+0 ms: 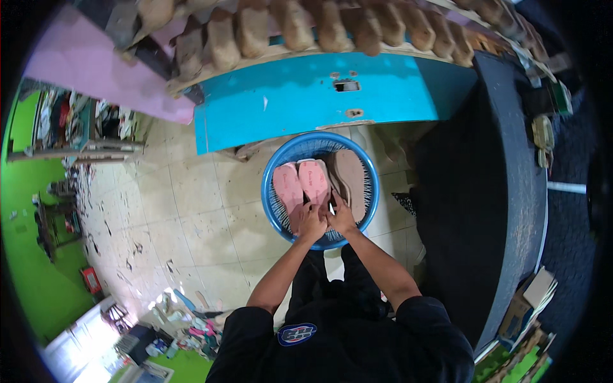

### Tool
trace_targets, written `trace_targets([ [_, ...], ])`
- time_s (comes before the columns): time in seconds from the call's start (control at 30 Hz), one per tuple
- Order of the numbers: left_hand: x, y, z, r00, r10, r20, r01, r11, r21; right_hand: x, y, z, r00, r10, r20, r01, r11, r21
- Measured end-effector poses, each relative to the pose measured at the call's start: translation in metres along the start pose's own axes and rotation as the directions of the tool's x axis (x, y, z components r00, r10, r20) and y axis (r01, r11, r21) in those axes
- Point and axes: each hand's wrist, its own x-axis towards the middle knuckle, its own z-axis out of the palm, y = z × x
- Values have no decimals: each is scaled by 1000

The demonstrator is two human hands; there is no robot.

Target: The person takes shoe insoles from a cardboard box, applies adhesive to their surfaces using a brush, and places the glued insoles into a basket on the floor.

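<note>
A round blue plastic basket (269,203) stands on the floor in front of me with shoe soles in it. Two soles with pink tops lie side by side: the left pink sole (288,186) and the middle pink sole (313,179). At the basket's right side rests a brown sole (349,173), its edge turned up against the wall. My left hand (313,221) is closed at the near end of the middle pink sole. Close beside it, my right hand (341,217) has its fingers bent round the same sole's right edge. My hands partly hide that near end.
Beyond the basket stands a bright blue panel (274,96), below a shelf (255,60) lined with several wooden shoe lasts (253,32). A large black-covered surface (460,210) rises on the right. Scraps (198,329) litter the tiled floor at the lower left.
</note>
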Motion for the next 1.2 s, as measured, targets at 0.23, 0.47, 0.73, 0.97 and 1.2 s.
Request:
trace_targets([
  [0.23, 15, 25, 11, 978, 126, -169, -149, 980, -132, -36, -4, -62, 994, -20, -105, 54, 942, 332],
  [0.47, 18, 94, 19, 956, 262, -132, -286, 929, -233, -96, 43, -170, 974, -23, -225, 96, 942, 321],
  [0.73, -2, 260, 58, 911, 412, -21, -391, 845, -364, -205, 117, -275, 824, 128, -552, 151, 889, 433],
  [0.97, -43, 421, 147, 691, 712, 125, -491, 589, -642, -327, 182, -328, 675, 319, -665, 217, 775, 593],
  [1.2, -142, 534, 232, 355, 859, 368, -447, 502, -741, -452, 216, -360, 453, 419, -787, 405, 690, 600],
])
